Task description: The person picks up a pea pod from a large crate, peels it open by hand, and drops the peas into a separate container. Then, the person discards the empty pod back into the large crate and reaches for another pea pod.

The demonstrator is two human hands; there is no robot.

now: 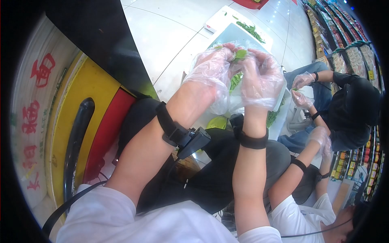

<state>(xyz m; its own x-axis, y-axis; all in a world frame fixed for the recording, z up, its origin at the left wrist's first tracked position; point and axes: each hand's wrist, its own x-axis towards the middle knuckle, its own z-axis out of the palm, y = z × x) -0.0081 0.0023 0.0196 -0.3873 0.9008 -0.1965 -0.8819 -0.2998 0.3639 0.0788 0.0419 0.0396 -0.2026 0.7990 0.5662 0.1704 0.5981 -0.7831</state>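
Observation:
My left hand (212,67) and my right hand (263,79), both in clear plastic gloves, meet at the fingertips. Between them is a green leaf (240,55), with the fingers of both hands closed in a pinch around it. Part of its stem is hidden by the fingers. Under my hands stands a pale box (233,34), mostly covered by my hands and gloves. Leafy greens (236,82) show between my wrists, inside or behind the box's near part.
A white tray (219,19) with green stalks (252,30) lies beyond the box on the tiled floor (174,24). Two people in gloves sit at the right, one handling greens. Stocked shelves (344,36) line the far right; a yellow panel with a black handle (79,133) stands left.

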